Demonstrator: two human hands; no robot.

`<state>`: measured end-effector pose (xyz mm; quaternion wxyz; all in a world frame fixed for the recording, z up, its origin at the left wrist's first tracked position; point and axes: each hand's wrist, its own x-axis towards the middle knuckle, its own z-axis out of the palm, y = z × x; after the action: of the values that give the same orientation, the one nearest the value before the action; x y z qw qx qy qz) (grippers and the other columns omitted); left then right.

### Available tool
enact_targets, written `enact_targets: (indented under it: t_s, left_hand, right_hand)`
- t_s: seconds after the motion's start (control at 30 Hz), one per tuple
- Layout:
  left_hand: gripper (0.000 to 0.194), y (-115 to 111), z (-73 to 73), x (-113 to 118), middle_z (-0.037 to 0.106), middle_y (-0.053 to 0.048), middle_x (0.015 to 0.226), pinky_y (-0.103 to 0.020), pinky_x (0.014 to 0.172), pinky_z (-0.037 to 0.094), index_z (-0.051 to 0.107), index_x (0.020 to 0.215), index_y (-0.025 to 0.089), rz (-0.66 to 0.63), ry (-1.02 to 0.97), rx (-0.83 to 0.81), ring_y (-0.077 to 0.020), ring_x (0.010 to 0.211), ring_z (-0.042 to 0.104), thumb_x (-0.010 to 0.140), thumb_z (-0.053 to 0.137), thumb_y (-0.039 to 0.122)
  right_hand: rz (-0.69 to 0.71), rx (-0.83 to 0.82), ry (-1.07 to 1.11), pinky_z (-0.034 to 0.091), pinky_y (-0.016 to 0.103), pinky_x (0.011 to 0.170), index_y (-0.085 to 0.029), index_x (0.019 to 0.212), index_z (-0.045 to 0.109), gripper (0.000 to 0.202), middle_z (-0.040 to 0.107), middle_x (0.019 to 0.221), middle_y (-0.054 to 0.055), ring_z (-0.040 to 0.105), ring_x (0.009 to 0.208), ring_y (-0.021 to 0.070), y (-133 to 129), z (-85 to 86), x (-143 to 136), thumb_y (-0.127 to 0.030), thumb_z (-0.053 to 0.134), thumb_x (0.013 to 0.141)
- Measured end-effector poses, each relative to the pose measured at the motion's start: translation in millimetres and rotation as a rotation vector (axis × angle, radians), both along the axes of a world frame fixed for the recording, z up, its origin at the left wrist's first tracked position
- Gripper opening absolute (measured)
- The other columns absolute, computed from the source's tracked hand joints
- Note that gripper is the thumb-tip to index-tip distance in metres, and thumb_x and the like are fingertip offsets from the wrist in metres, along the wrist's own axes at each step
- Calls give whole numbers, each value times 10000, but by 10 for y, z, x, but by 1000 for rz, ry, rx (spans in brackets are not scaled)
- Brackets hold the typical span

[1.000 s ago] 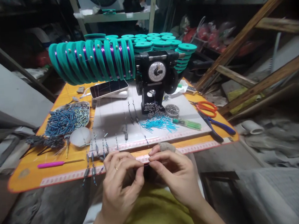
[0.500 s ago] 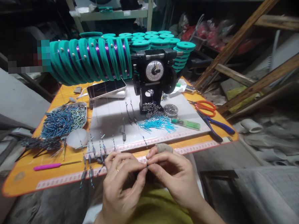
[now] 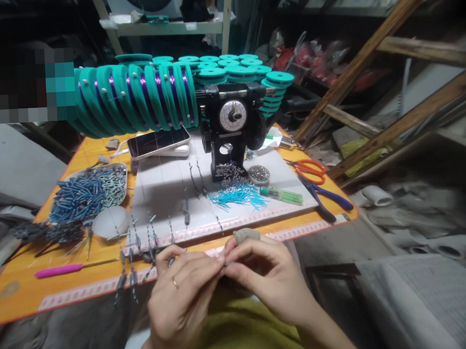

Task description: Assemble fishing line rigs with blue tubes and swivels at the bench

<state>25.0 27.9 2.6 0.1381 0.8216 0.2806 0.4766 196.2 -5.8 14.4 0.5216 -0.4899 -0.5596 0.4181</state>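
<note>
Just in front of the table's front edge, my left hand (image 3: pixel 182 289) and my right hand (image 3: pixel 269 276) meet fingertip to fingertip. Both are closed in a pinch. A tiny bluish bit shows at the right fingertips, too small to name, and the left fingers hide whatever they hold. A grey wrap (image 3: pixel 247 235) covers one right finger. Beyond the hands stands a black winding device with a dial (image 3: pixel 232 115), carrying a row of teal spools (image 3: pixel 135 99) with purple line. Thin lines with dark float-stop-like pieces (image 3: pixel 133 278) hang to the left of my left hand.
Left on the orange table (image 3: pixel 17 305) are a tray of blue tubes (image 3: pixel 78 195), a white lid (image 3: pixel 110 221) and a pink-handled hook (image 3: pixel 58 270). Bright blue sticks (image 3: pixel 238 196), a dish of metal beads (image 3: pixel 258 174), blue-handled pliers (image 3: pixel 333 197) and orange-handled scissors (image 3: pixel 311 171) lie right.
The view has shifted slightly, so the table sits further left. My left hand has turned, its fingers now lying more over the pinch point. The fingertips stay together.
</note>
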Motion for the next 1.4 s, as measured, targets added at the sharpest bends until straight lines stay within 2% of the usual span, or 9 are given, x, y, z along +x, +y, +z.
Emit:
enact_targets:
  t_s: [0.07, 0.23, 0.37, 0.73, 0.9, 1.07, 1.13, 1.23, 1.4]
  left_hand:
    - [249, 10, -13, 0, 728, -11, 789, -350, 794, 403, 651, 946, 156, 1, -8, -6, -147, 712, 665, 772, 669, -22]
    - [255, 7, -84, -5, 684, 1, 733, -342, 780, 444, 626, 897, 152, 11, -84, -5, -137, 693, 625, 741, 698, -37]
    - [237, -18, -90, -18, 686, -13, 766, -334, 773, 449, 633, 907, 150, 3, -91, -27, -147, 747, 619, 759, 689, -26]
    - [190, -132, 94, 32, 715, -31, 811, -324, 733, 491, 638, 982, 140, -212, -232, -134, -157, 794, 619, 843, 607, 14]
    - [221, -149, 41, 31, 709, -33, 809, -310, 736, 509, 648, 969, 142, -128, -244, -134, -160, 821, 618, 816, 626, -15]
    - [194, -145, -98, -34, 692, -19, 779, -276, 730, 511, 657, 911, 157, 29, -134, -132, -142, 785, 620, 789, 677, 8]
    - [192, -153, -126, -55, 688, -19, 783, -274, 727, 516, 656, 906, 164, 58, -113, -141, -141, 781, 625, 789, 676, 14]
    - [179, -165, -128, -71, 687, -16, 778, -277, 714, 525, 658, 894, 177, 78, -97, -161, -146, 773, 630, 795, 671, 28]
    - [175, -175, -100, -78, 692, -17, 759, -289, 702, 529, 665, 889, 185, 93, -92, -163, -156, 759, 637, 791, 679, 41]
  right_hand:
    - [4, 90, -186, 489, 226, 535, -216, 920, 729, 151, 713, 964, 52, 625, 664, 126, 72, 112, 201, -292, 752, 792]
    - [-351, 294, -963, 493, 350, 733, -191, 1057, 722, 208, 684, 977, 109, 621, 832, 224, 561, 345, 839, -259, 586, 916]
    - [-213, 152, -1303, 466, 420, 844, -164, 1037, 751, 213, 677, 980, 154, 589, 985, 317, 1022, 392, 1074, -220, 628, 873]
    - [-176, 163, -1200, 467, 309, 771, -170, 881, 735, 131, 691, 861, 88, 637, 831, 223, 1193, 352, 1038, -214, 616, 853]
    - [-261, 195, -1188, 452, 326, 731, -157, 884, 722, 155, 652, 848, 99, 622, 781, 226, 1137, 337, 1027, -205, 576, 860]
    - [-390, 415, -996, 431, 307, 667, -153, 839, 670, 105, 581, 753, 49, 535, 660, 169, 668, 497, 754, -225, 598, 868]
    - [-225, 394, -822, 422, 265, 599, -181, 846, 657, 69, 586, 777, 30, 512, 627, 134, 371, 516, 562, -199, 598, 877]
    - [-9, 285, -603, 430, 214, 553, -215, 911, 652, 82, 618, 885, 25, 545, 673, 111, -2, 410, 290, -155, 607, 877]
    - [-35, 230, -561, 460, 231, 578, -218, 916, 657, 105, 613, 769, 10, 522, 634, 125, -210, 144, 89, -136, 618, 862]
